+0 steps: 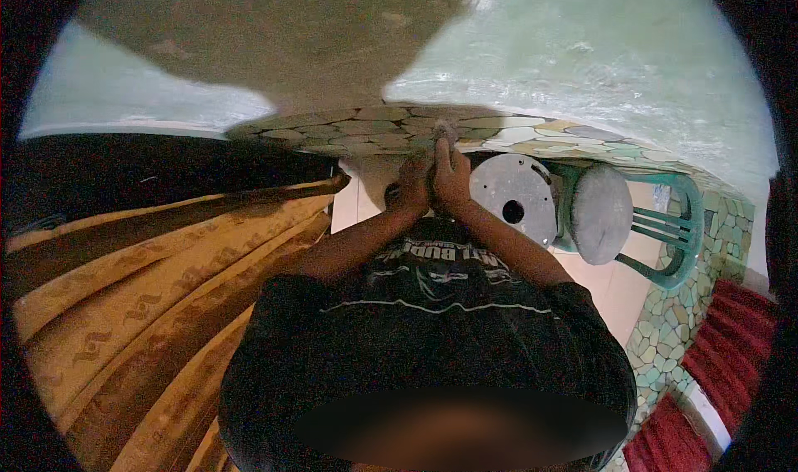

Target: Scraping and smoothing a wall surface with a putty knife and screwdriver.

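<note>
Centrally in the head view, the left hand and right hand are together, left of the white disc; their grip cannot be determined. A blurred grey object adjoins the right hand's tip, upper-left of the disc.

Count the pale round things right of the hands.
2: a disc with a dark hole beside the right hand, and a grey one farther right by the green chair; others may be hidden.
</note>
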A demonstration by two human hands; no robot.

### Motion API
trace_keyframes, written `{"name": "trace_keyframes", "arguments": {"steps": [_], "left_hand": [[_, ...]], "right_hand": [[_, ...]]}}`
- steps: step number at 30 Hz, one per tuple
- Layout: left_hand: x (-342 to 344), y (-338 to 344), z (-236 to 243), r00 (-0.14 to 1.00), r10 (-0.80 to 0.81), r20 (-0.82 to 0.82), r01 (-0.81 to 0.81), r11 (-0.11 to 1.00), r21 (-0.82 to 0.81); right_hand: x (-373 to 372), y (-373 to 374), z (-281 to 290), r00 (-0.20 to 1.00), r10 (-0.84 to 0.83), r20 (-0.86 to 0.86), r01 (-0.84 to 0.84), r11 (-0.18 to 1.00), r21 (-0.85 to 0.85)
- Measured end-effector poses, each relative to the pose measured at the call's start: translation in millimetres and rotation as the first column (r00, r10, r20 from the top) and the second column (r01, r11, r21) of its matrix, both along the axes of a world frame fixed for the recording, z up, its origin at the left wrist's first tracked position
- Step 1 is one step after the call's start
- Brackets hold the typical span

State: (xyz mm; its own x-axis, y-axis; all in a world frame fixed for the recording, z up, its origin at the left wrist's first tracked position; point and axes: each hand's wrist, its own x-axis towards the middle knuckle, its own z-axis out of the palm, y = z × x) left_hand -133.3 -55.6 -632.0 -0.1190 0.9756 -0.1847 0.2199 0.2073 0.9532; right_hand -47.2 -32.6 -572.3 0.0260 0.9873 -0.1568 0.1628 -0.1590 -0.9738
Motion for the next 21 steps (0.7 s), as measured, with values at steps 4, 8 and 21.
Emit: {"name": "trace_keyframes", "arguments": {"steps": [4, 8, 21], "left_hand": [[0, 14, 19, 0.976, -0.102, -0.19, 0.099, 0.995, -0.022], [-3, 9, 7, 0.934, -0.048, -0.355, 0.141, 0.96, 0.242], [-3, 12, 0, 0.906, -0.071, -0.417, 0.141, 0.98, 0.139]], "right_hand": [[3, 14, -6, 0.991, -0.012, 0.131, 0.032, 0.988, -0.151], [3, 8, -13, 0.999, -0.013, 0.043, 0.012, 1.0, 0.018], [-3, 11, -6, 0.997, -0.064, 0.053, 0.067, 0.996, -0.053]]}}
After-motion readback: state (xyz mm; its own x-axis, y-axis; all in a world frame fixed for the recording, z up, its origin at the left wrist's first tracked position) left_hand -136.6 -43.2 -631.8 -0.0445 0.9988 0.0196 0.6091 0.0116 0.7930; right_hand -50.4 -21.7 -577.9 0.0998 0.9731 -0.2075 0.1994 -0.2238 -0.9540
